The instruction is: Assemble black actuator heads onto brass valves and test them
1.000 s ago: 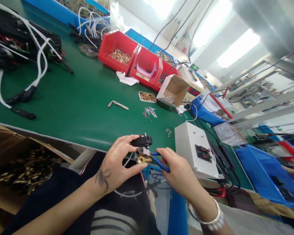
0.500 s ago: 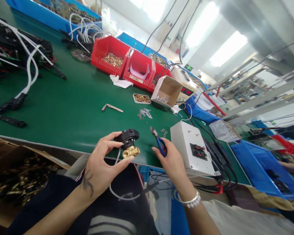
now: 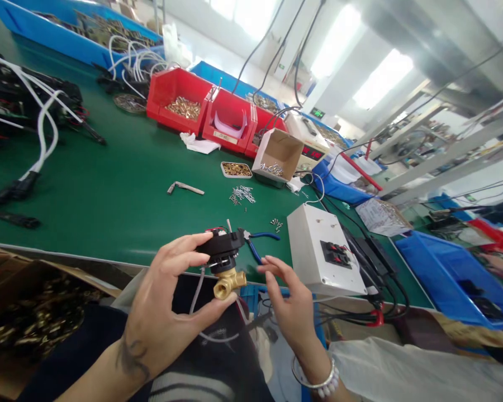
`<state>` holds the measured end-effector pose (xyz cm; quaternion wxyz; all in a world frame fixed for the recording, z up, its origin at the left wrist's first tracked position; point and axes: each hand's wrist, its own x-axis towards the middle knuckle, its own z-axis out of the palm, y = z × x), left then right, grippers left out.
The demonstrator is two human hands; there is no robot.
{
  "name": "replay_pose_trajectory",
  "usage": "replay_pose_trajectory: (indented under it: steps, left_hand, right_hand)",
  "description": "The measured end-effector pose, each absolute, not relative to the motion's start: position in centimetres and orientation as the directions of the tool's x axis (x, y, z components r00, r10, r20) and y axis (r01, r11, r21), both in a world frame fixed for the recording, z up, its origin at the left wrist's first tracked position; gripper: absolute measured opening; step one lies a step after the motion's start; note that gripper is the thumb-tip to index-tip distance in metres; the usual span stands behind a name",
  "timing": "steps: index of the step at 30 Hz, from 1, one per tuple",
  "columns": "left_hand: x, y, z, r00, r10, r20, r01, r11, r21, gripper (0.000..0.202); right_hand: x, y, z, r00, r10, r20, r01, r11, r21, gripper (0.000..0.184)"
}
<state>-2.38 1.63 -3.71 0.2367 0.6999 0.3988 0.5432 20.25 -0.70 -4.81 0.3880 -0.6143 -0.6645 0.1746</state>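
Between the thumb and fingers of my left hand (image 3: 171, 285) is a motorized brass valve, its black actuator housing (image 3: 223, 247) on top and its brass body (image 3: 228, 282) below. A grey cable (image 3: 198, 290) hangs from the housing, and a thin pin sticks up from its top. My right hand (image 3: 287, 293) holds nothing, its fingers apart, just below the blue-handled pliers (image 3: 265, 235). Those pliers lie on the green table with handles spread, their jaws close behind the valve.
Small screws (image 3: 276, 224) and a pile of silver pins (image 3: 242, 194) lie on the green table (image 3: 121, 206) near a hex key (image 3: 185, 188). A grey box (image 3: 318, 245) stands at right. Red bins (image 3: 226, 120) and an open carton (image 3: 279, 151) line the back.
My right hand has let go of the pliers, which now lie on the table, and has drawn back toward me. My left hand has raised the valve closer to the camera.
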Motion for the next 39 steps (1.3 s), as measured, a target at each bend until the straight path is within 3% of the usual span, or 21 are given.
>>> replay_pose_trajectory:
  steps: [3,5,7,14,15,17,19,20,21,23,25,27,29,30,33,36,39]
  left_hand:
    - [-1.7,1.4,-2.7,0.199,0.723,0.662,0.358,-0.682,0.638,0.046]
    - [-1.3,1.2,-2.2,0.265,0.676,0.687,0.361,-0.731,0.579,0.044]
    - [-0.9,1.1,-1.8,0.316,0.638,0.703,0.362,-0.765,0.532,0.042]
    - [-0.5,0.5,-1.3,0.377,0.603,0.703,0.350,-0.796,0.494,0.048]
    - [-0.5,0.4,-1.4,0.354,0.626,0.694,0.333,-0.778,0.532,0.052]
    - [-0.3,0.4,-1.5,0.242,0.774,0.586,0.250,-0.633,0.733,0.059]
    - [-0.1,0.7,-1.5,0.188,0.954,0.235,0.029,-0.244,0.969,0.060]
    - [0.1,1.0,-1.4,0.253,0.967,0.015,-0.102,0.011,0.995,0.057]
    - [0.3,1.4,-1.3,0.352,0.923,-0.155,-0.202,0.237,0.950,0.057]
    - [0.6,1.9,-1.1,0.484,0.819,-0.308,-0.314,0.491,0.813,0.058]
    - [1.0,2.2,-0.8,0.476,0.812,-0.337,-0.390,0.539,0.747,0.061]
    - [1.2,2.0,-0.5,0.456,0.823,-0.340,-0.426,0.537,0.728,0.062]
    - [1.2,1.6,-0.1,0.469,0.816,-0.338,-0.430,0.545,0.720,0.063]
    - [1.2,1.4,0.1,0.474,0.811,-0.342,-0.429,0.552,0.715,0.062]
    - [1.2,0.6,0.9,0.490,0.794,-0.360,-0.444,0.583,0.681,0.055]
    - [1.1,0.0,1.3,0.529,0.769,-0.359,-0.466,0.617,0.634,0.047]
    - [1.0,-0.3,1.5,0.560,0.750,-0.352,-0.482,0.640,0.598,0.044]
  right_hand:
    - [19.2,-1.4,-3.1,0.126,0.992,0.033,0.240,0.002,-0.971,0.055]
    - [17.9,-1.7,-2.1,-0.031,0.992,-0.122,-0.097,-0.124,-0.988,0.066]
    - [16.8,-1.8,-1.4,-0.130,0.978,-0.160,-0.276,-0.191,-0.942,0.063]
    - [15.7,-1.7,-0.6,-0.115,0.984,-0.139,-0.474,-0.177,-0.862,0.048]
    - [15.6,-1.6,-0.6,-0.108,0.984,-0.140,-0.483,-0.175,-0.858,0.048]
    - [15.3,-1.7,-0.7,-0.093,0.986,-0.137,-0.492,-0.165,-0.855,0.050]
    - [15.0,-1.9,-0.9,-0.095,0.987,-0.130,-0.480,-0.160,-0.863,0.054]
    - [15.0,-2.0,-0.8,-0.103,0.986,-0.131,-0.453,-0.164,-0.877,0.058]
    - [15.2,-2.0,-0.6,-0.118,0.983,-0.138,-0.400,-0.174,-0.900,0.063]
    - [16.6,-1.6,0.4,-0.127,0.981,-0.147,-0.172,-0.168,-0.971,0.070]
    - [19.6,-0.4,2.1,-0.058,0.994,-0.095,0.201,-0.081,-0.976,0.064]
    - [23.9,1.9,3.8,0.160,0.975,0.156,0.545,0.045,-0.837,0.045]
    - [28.6,4.8,4.8,0.313,0.871,0.378,0.731,0.033,-0.681,0.041]
    - [30.7,6.3,4.9,0.322,0.866,0.384,0.779,-0.012,-0.627,0.038]
    - [34.9,9.7,3.8,0.296,0.916,0.270,0.769,-0.061,-0.637,0.035]
    - [36.0,10.9,2.0,0.235,0.960,0.154,0.727,-0.068,-0.683,0.042]
    - [36.1,11.1,0.8,0.216,0.968,0.129,0.679,-0.053,-0.733,0.053]
